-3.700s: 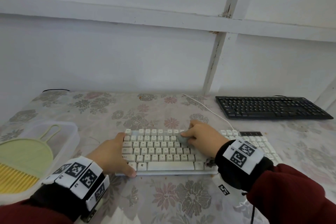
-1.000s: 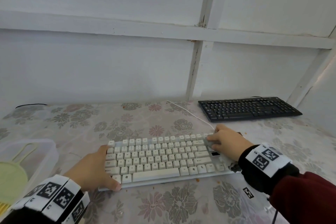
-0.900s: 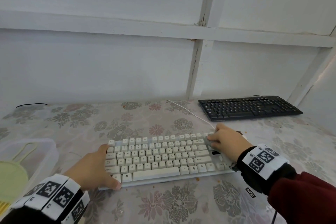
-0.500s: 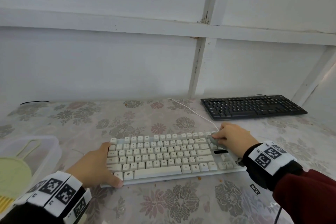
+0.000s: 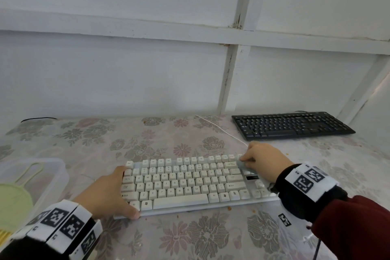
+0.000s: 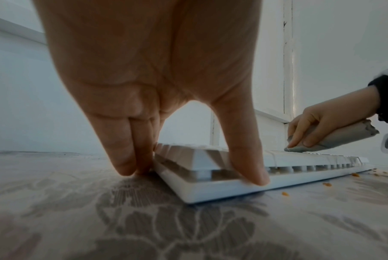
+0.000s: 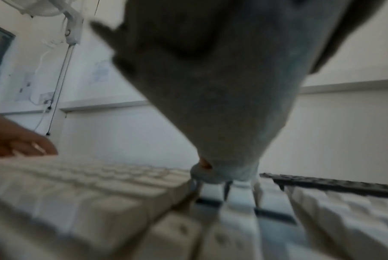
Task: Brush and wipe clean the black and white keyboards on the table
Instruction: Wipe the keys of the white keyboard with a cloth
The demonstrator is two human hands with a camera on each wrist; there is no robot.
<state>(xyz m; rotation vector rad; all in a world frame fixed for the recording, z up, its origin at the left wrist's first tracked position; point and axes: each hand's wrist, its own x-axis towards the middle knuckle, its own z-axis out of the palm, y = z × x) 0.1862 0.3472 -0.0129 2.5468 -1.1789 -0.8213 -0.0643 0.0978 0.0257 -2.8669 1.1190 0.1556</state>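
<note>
The white keyboard (image 5: pixel 190 181) lies in front of me on the floral table. My left hand (image 5: pixel 109 192) grips its left front corner. In the left wrist view its thumb (image 6: pixel 248 167) presses the front edge and its fingers (image 6: pixel 126 158) stand against the left end. My right hand (image 5: pixel 255 159) holds a rolled grey cloth (image 6: pixel 335 139) and presses it on the keys at the upper right of the main block. That cloth (image 7: pixel 222 105) fills the right wrist view above the white keyboard (image 7: pixel 99 193). The black keyboard (image 5: pixel 291 125) lies at the back right, untouched.
A clear plastic box (image 5: pixel 52 173) at the left edge holds a pale green dustpan (image 5: pixel 12 196). Orange crumbs (image 5: pixel 229 208) lie on the table along the keyboard's front edge. The white cable (image 5: pixel 219 130) runs back towards the wall.
My right hand has slid the cloth from the keyboard's middle to its right side, and in the last second up to the top rows. My left hand has kept its hold.
</note>
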